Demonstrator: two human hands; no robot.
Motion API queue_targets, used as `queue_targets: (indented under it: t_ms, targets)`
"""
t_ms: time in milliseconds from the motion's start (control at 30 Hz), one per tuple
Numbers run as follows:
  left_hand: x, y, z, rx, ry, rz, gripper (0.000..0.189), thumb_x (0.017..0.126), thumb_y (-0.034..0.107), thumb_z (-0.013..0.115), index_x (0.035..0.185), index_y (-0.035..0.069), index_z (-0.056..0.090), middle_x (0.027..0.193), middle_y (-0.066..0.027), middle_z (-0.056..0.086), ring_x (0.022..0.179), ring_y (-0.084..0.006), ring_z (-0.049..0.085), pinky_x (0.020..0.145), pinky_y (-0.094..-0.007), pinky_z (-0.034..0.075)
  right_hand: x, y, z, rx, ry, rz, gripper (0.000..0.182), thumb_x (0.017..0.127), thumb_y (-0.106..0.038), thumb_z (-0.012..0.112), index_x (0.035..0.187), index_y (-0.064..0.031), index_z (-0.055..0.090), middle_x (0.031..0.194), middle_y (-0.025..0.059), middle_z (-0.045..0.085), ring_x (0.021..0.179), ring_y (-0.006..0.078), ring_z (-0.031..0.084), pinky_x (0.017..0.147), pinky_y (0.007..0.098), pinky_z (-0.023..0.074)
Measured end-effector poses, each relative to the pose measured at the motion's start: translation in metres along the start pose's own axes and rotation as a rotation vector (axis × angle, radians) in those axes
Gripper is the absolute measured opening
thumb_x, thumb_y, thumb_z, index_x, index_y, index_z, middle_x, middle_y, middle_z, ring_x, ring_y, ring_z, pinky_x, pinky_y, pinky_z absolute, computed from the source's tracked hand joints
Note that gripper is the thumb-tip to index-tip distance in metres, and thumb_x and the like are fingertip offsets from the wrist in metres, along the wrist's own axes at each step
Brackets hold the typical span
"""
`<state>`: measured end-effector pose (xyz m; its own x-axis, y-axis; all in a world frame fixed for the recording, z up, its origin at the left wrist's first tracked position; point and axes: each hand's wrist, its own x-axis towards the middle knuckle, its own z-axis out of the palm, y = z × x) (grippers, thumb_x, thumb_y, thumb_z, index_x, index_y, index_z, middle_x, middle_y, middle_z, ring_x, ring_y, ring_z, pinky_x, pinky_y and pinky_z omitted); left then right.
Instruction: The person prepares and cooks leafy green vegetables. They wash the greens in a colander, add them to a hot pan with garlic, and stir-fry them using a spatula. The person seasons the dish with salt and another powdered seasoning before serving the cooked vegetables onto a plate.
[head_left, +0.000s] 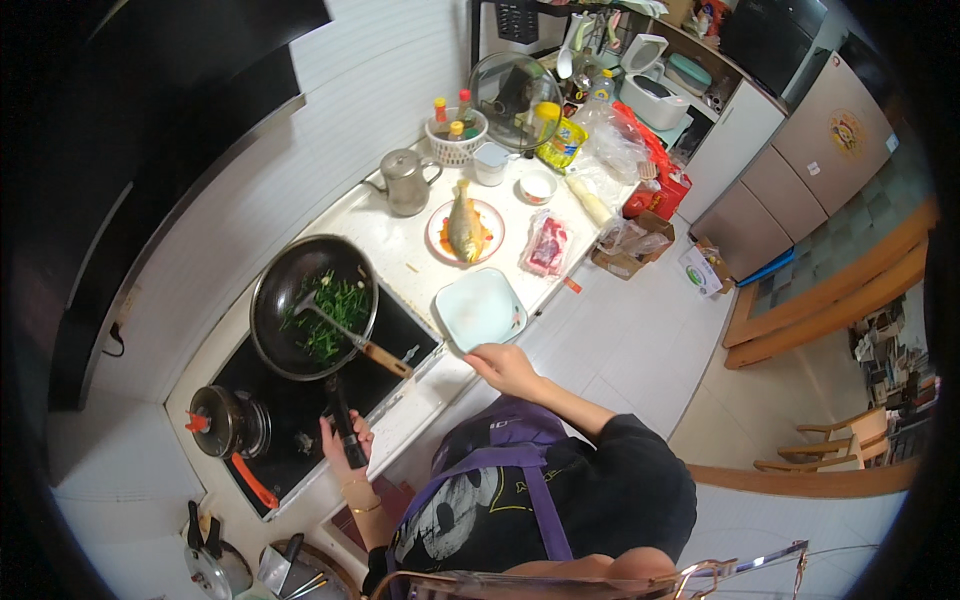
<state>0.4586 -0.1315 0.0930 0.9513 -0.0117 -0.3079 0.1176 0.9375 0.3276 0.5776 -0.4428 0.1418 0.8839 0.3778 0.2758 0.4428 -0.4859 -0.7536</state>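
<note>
My left hand (336, 446) is around the black handle (345, 427) of a wok, fingers on both sides of it. Chopped leafy greens (330, 322) lie in the wok (281, 281), which stands on the black cooktop. A spatula with a wooden grip (386, 358) rests in the greens, its grip over the wok's rim. With thumb and fingers, my right hand (504, 369) grips the near corner of a pale blue square dish (480, 307) at the counter's front edge. No food shows in the dish.
Behind the dish lie a whole fish (466, 225) on a plate (435, 244), packed raw meat (547, 244) and a small bowl (538, 187). A metal kettle (405, 184) and a basket of bottles (454, 150) stand by the wall. A lidded pot (217, 420) sits left on the cooktop (300, 442).
</note>
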Motion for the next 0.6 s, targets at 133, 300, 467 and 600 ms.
queue_targets:
  t_ms: [133,300,467,600]
  targets:
    - [-0.006,-0.025,-0.03,-0.054,0.11,0.188,0.06,0.088,0.048,0.045,0.113,-0.007,0.049,0.086,-0.0102,0.051,0.08,-0.0203,0.047,0.08,-0.0327,0.04,-0.003,0.107,-0.059,-0.132,0.177,0.178,0.021,0.082,-0.024,0.057,0.08,-0.0042,0.064,0.069,0.0144,0.061,0.06,0.0306,0.06,0.055,0.0375,0.0464]
    - [-0.026,-0.087,-0.065,-0.023,0.354,0.218,0.037,0.092,0.036,0.041,0.09,0.001,0.052,0.082,-0.0077,0.054,0.075,-0.02,0.047,0.072,-0.0329,0.04,0.045,0.304,-0.206,0.016,0.55,0.618,0.026,0.083,-0.026,0.054,0.078,-0.0035,0.065,0.065,0.015,0.062,0.059,0.0331,0.06,0.055,0.0383,0.0463]
    - [0.0,-0.211,-0.037,-0.015,0.78,0.138,0.029,0.091,0.029,0.044,0.076,0.006,0.05,0.063,-0.0038,0.042,0.064,-0.0193,0.039,0.069,-0.032,0.035,0.121,0.498,-0.347,-0.162,0.914,0.681,0.029,0.079,-0.031,0.057,0.082,-0.003,0.065,0.077,0.0133,0.065,0.075,0.0281,0.062,0.07,0.0378,0.0469]
    - [0.019,-0.301,0.032,0.141,0.947,0.107,0.026,0.089,0.024,0.045,0.069,0.008,0.046,0.061,-0.002,0.039,0.061,-0.0186,0.037,0.067,-0.0317,0.033,0.175,0.587,-0.391,-0.173,0.937,0.838,0.034,0.074,-0.034,0.065,0.086,-0.0022,0.064,0.086,0.016,0.065,0.084,0.0332,0.061,0.075,0.0394,0.0464]
